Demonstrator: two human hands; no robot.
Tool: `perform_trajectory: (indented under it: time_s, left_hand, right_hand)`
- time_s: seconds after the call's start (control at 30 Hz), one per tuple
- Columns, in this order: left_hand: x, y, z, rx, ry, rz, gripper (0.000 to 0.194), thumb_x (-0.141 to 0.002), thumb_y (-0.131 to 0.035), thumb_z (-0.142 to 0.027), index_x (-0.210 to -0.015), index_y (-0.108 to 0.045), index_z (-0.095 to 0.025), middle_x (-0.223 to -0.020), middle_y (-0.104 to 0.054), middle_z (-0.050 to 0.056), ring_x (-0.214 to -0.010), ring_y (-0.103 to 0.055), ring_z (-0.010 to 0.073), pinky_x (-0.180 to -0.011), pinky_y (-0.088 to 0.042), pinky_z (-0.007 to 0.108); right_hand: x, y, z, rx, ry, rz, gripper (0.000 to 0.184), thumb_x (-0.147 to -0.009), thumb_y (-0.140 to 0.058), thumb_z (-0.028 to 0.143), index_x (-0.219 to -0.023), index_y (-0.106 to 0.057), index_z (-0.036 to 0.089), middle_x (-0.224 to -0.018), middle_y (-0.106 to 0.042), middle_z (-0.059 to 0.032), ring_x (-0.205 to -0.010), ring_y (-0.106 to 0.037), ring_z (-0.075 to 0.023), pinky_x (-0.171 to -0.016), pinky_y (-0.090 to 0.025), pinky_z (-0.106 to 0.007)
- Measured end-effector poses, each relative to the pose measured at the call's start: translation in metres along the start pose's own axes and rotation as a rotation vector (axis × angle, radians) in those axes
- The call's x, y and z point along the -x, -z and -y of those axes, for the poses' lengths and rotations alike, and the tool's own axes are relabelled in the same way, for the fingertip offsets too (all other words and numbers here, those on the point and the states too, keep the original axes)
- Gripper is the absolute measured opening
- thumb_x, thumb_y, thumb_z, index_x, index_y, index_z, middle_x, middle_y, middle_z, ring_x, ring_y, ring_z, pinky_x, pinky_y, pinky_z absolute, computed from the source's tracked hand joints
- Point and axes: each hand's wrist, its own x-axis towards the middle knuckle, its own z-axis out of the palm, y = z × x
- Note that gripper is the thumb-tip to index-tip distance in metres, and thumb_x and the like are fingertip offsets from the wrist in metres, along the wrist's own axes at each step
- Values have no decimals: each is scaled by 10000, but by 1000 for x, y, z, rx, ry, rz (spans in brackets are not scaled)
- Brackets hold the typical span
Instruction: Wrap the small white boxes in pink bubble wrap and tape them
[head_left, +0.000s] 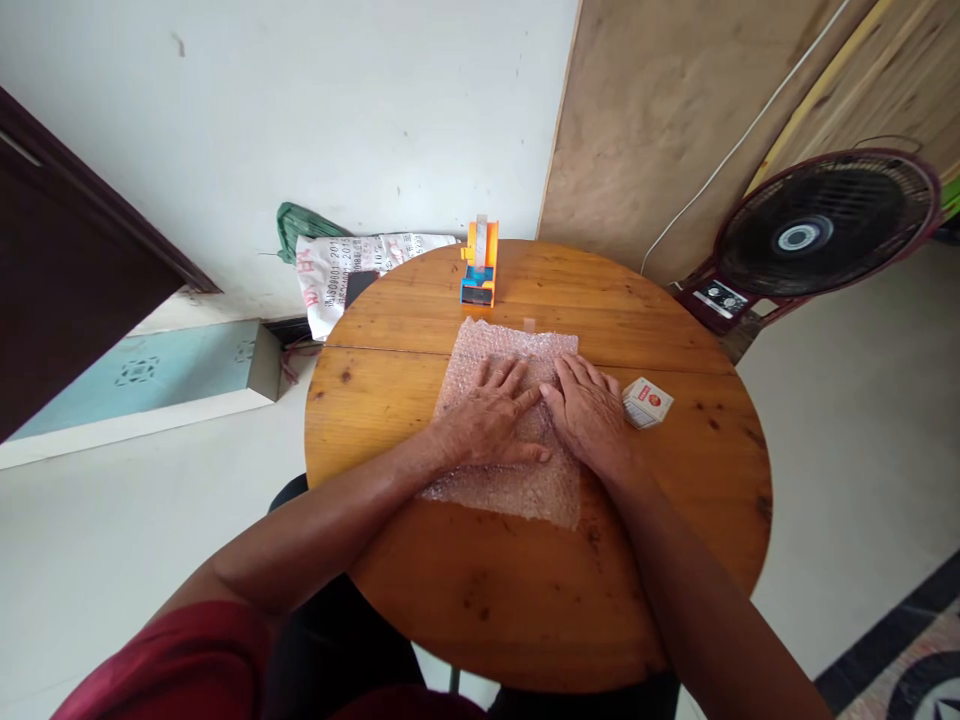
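A sheet of pinkish, see-through bubble wrap (510,490) lies flat on the round wooden table (465,600). Pressed on its middle is my left hand (491,420), palm down with the fingers spread. My right hand (589,405) rests on the sheet's right side, fingers stretched out and its thumb close to the left hand's fingertips. Just right of that hand sits a small white box (647,403) with red print. Beyond the sheet's far edge stands an orange and blue tape dispenser (480,265) with a roll of clear tape.
A standing fan (817,230) is at the right, past the table's edge. White printed sacks (322,285) and a green bag (304,230) lean by the wall behind the table. A pale blue step or ledge (150,375) runs along the left.
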Motion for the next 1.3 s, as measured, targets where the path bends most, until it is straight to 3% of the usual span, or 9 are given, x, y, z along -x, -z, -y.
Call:
perform_trajectory:
  time_s: [0.2,0.33,0.47,0.63,0.77,0.97,1.3]
  left_hand:
    - [0,6,1,6,6,-37,892,-869,-494,-771,-1504,-453,-145,-1612,-345,237,-1524,-263,417,-1239,-151,623]
    - [-1,9,7,-2,117,-99,770,-924,-532,-635,-1472,-485,-95,-1613,-341,238,-1509,-297,396,-1225,-260,545]
    - [-3,4,17,-48,204,-129,853,-857,-569,-725,-1484,-478,-153,-1622,-341,214,-1520,-272,407,-1235,-204,578]
    - [-4,-2,21,-52,270,-115,1012,-789,-591,-798,-1523,-418,-123,-1640,-280,249,-1538,-213,434,-1246,-146,584]
    - [-3,3,23,-21,278,-121,982,-780,-616,-786,-1512,-423,-162,-1641,-305,216,-1533,-239,417,-1239,-177,577]
    - [-5,15,30,5,309,-146,741,-934,-515,-626,-1475,-442,-124,-1554,-460,185,-1435,-407,368,-1171,-316,538]
    - [-3,16,31,-63,307,-134,716,-891,-584,-624,-1438,-494,-172,-1560,-451,169,-1409,-408,392,-1145,-314,553]
  right_hand:
    - [-1,-1,-3,35,-25,15,537,-1041,-333,381,-1432,-516,61,-1523,-525,-175,-1373,-468,-332,-1074,-333,-472]
    - [-1,-1,-2,35,-22,17,514,-1031,-358,366,-1425,-525,81,-1515,-533,-169,-1350,-477,-335,-1064,-338,-475]
    - [0,-1,-2,36,-20,9,522,-1022,-379,386,-1421,-528,85,-1511,-533,-172,-1341,-476,-346,-1060,-346,-483]
    - [1,-2,-2,45,-47,27,559,-1021,-373,390,-1442,-505,46,-1541,-494,-194,-1380,-446,-369,-1078,-342,-501]
    - [0,-3,-3,40,-67,33,585,-1020,-368,405,-1449,-503,31,-1554,-475,-207,-1396,-433,-381,-1094,-337,-510]
    - [0,-1,-3,47,-77,53,595,-1022,-360,405,-1457,-491,21,-1555,-476,-202,-1405,-425,-378,-1098,-339,-516]
    - [1,-2,-3,24,-64,29,592,-1015,-359,401,-1453,-496,27,-1548,-479,-214,-1400,-429,-384,-1095,-343,-522]
